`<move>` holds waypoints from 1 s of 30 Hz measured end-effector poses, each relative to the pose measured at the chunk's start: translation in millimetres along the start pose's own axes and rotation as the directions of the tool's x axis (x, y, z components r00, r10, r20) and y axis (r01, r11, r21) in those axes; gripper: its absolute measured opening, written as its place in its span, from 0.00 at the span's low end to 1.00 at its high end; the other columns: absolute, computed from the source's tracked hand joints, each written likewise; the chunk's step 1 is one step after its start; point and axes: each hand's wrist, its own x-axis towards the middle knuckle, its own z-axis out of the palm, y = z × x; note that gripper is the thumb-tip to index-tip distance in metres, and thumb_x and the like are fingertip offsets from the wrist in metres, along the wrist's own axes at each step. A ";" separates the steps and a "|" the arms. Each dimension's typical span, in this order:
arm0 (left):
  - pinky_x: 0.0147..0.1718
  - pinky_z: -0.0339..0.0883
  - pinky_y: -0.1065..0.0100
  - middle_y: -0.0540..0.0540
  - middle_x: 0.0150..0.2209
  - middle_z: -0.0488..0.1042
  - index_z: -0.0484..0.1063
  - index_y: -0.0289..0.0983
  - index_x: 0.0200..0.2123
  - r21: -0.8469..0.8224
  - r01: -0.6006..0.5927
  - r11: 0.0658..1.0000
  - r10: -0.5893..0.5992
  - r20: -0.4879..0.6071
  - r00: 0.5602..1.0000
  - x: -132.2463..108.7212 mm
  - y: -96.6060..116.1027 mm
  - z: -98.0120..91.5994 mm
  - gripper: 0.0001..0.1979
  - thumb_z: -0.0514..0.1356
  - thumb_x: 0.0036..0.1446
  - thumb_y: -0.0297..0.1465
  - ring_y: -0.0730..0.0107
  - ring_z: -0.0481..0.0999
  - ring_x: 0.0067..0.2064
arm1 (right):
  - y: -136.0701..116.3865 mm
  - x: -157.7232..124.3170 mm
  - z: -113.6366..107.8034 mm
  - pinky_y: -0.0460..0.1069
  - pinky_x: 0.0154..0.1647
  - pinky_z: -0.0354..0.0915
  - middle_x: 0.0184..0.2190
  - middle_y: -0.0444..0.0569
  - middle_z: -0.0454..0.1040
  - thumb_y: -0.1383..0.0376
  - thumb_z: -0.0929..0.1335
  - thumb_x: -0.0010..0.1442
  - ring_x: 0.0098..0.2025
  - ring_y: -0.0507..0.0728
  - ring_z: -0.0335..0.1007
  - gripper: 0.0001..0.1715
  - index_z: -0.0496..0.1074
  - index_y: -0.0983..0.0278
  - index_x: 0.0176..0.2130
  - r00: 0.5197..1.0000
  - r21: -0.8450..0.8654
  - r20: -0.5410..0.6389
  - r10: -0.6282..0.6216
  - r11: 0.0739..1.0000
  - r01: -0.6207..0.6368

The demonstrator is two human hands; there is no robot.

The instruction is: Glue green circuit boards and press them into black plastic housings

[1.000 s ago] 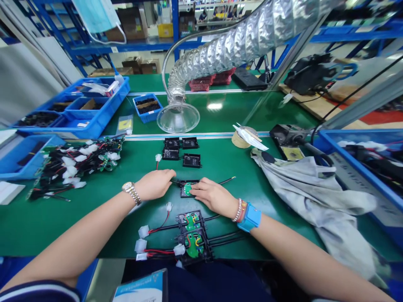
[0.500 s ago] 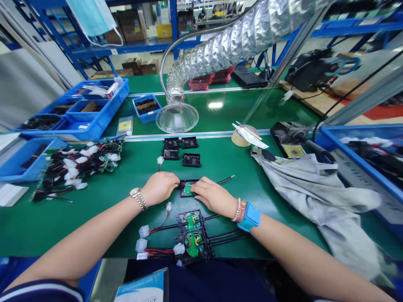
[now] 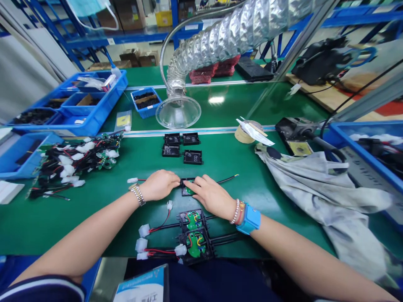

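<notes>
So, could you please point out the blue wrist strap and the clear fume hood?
Blue wrist strap (image 3: pixel 249 219), head view, on its band.
Clear fume hood (image 3: pixel 178 112), head view, on its flared bowl.

Black junction box (image 3: pixel 188 186) — flat, green board (image 3: pixel 189 191) showing

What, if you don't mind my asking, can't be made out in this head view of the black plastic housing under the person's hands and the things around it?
Black plastic housing: the left hand and right hand cover most of it and its green board.
Tangled pile of wired boards: overlapping wires hide individual boards, so they can't be counted.
White-and-blue printed card: cut off by the bottom edge, its print too small to read.
</notes>
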 end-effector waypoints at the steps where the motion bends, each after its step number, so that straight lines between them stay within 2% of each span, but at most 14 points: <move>1: 0.31 0.63 0.70 0.47 0.31 0.74 0.72 0.36 0.33 -0.001 -0.001 1.000 0.001 0.002 1.000 0.4 0.2 -0.7 0.11 0.50 0.59 0.29 0.68 0.72 0.33 | 0.4 -0.4 0.5 0.50 0.37 0.60 0.35 0.51 0.65 0.69 0.66 0.56 0.33 0.55 0.55 0.23 0.63 0.67 0.52 1.000 0.003 -0.004 0.002 1.000 -0.002; 7: 0.26 0.62 0.68 0.45 0.27 0.71 0.70 0.35 0.28 0.210 0.034 0.977 -0.028 -0.031 0.999 -7.2 16.3 11.8 0.09 0.50 0.56 0.26 0.65 0.70 0.30 | 1.3 -1.6 3.1 0.49 0.37 0.58 0.34 0.50 0.65 0.69 0.62 0.60 0.33 0.55 0.55 0.19 0.64 0.64 0.51 1.000 0.015 -0.001 -0.002 1.000 0.002; 11: 0.27 0.63 0.65 0.42 0.27 0.70 0.69 0.33 0.28 0.318 -0.005 0.948 0.019 -0.041 0.999 -8.5 29.7 18.7 0.08 0.51 0.53 0.21 0.61 0.70 0.32 | -1.0 0.6 0.9 0.50 0.35 0.58 0.33 0.52 0.64 0.68 0.60 0.61 0.32 0.56 0.54 0.17 0.67 0.63 0.49 0.999 -0.047 0.035 0.000 0.999 0.002; 14: 0.29 0.64 0.64 0.42 0.29 0.70 0.69 0.33 0.30 0.291 0.005 0.957 0.013 -0.059 0.998 -10.1 26.8 20.7 0.08 0.50 0.56 0.22 0.62 0.69 0.32 | -1.4 1.0 1.0 0.51 0.36 0.59 0.34 0.52 0.64 0.68 0.61 0.60 0.33 0.56 0.55 0.17 0.66 0.64 0.50 0.999 -0.043 0.035 -0.005 0.999 0.006; 18: 0.33 0.65 0.65 0.44 0.31 0.70 0.69 0.34 0.31 0.140 0.050 0.989 -0.034 -0.117 0.993 -12.8 11.5 24.8 0.09 0.50 0.59 0.26 0.65 0.69 0.33 | 1.7 0.0 5.4 0.52 0.41 0.60 0.34 0.52 0.65 0.69 0.65 0.57 0.35 0.57 0.56 0.20 0.64 0.69 0.50 1.000 -0.005 -0.007 0.014 1.000 -0.014; 22: 0.34 0.65 0.66 0.44 0.31 0.69 0.69 0.34 0.30 0.067 0.031 0.997 -0.020 -0.157 0.987 -10.8 3.3 29.9 0.10 0.49 0.59 0.25 0.67 0.69 0.33 | 3.4 -0.6 7.9 0.52 0.42 0.60 0.34 0.51 0.65 0.69 0.66 0.56 0.35 0.57 0.56 0.21 0.64 0.70 0.50 1.000 0.019 -0.026 0.016 1.000 -0.016; 30: 0.32 0.65 0.66 0.44 0.28 0.67 0.68 0.33 0.28 0.158 0.008 0.987 0.011 -0.117 0.993 -6.3 11.7 31.5 0.10 0.48 0.57 0.21 0.65 0.69 0.32 | 0.7 1.9 5.7 0.51 0.39 0.60 0.34 0.51 0.65 0.69 0.65 0.56 0.34 0.57 0.55 0.19 0.65 0.69 0.49 1.000 0.023 0.022 0.012 1.000 -0.012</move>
